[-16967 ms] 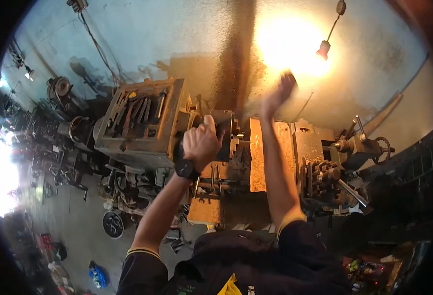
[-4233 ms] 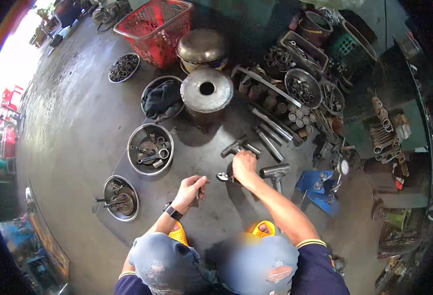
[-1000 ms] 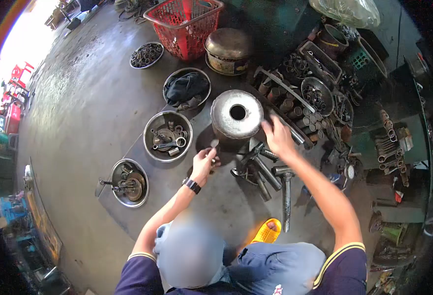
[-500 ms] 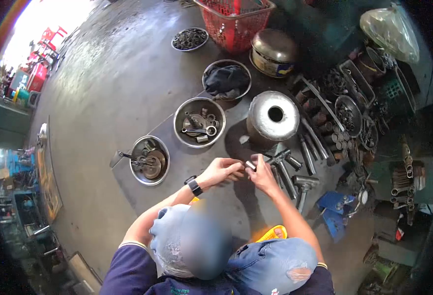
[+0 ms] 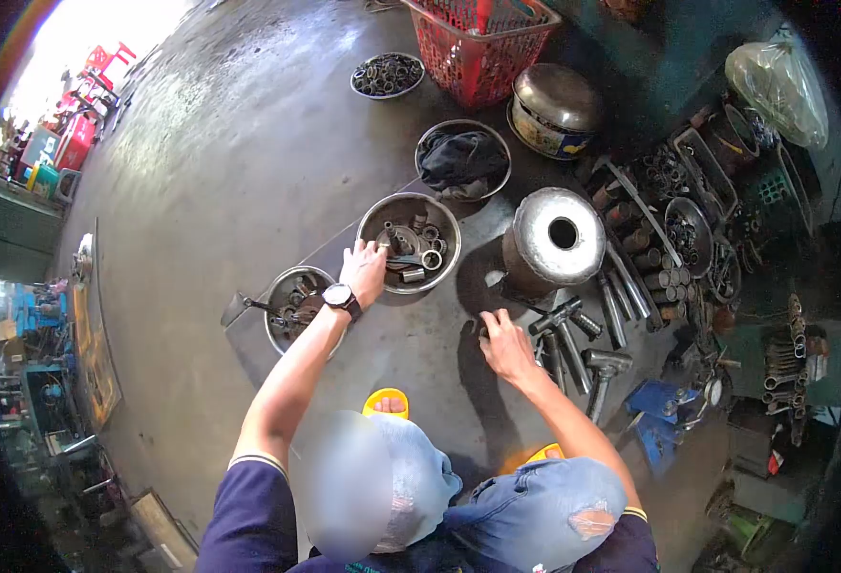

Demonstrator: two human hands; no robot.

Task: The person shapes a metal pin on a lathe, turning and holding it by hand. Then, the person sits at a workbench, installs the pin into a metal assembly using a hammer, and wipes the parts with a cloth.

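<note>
My left hand (image 5: 365,270) reaches over the near left rim of a metal bowl (image 5: 455,229), its bent fingertips among the metal parts (image 5: 406,244); what they grip is too small to tell. My right hand (image 5: 508,349) hovers over the floor, fingers loosely bent and apart, with nothing visible in them. Just right of it lie a dark T-shaped hammer (image 5: 556,315), metal bars and another hammer (image 5: 607,363). A round metal block with a central hole (image 5: 559,229) stands beyond my right hand. Partly behind my left wrist is a second bowl of parts (image 5: 296,286).
Farther off are a bowl with dark cloth (image 5: 460,162), a bowl of rings (image 5: 387,74), a red basket (image 5: 478,57) and a lidded pot (image 5: 554,110). Many cylinders (image 5: 664,277) and trays line the right side. Blue metal pieces (image 5: 659,411) lie at the near right.
My hands, together at a small silver cylinder half a second ago, have separated. My left hand has moved to the bowl; the cylinder no longer shows in my right hand. The view has shifted slightly.
</note>
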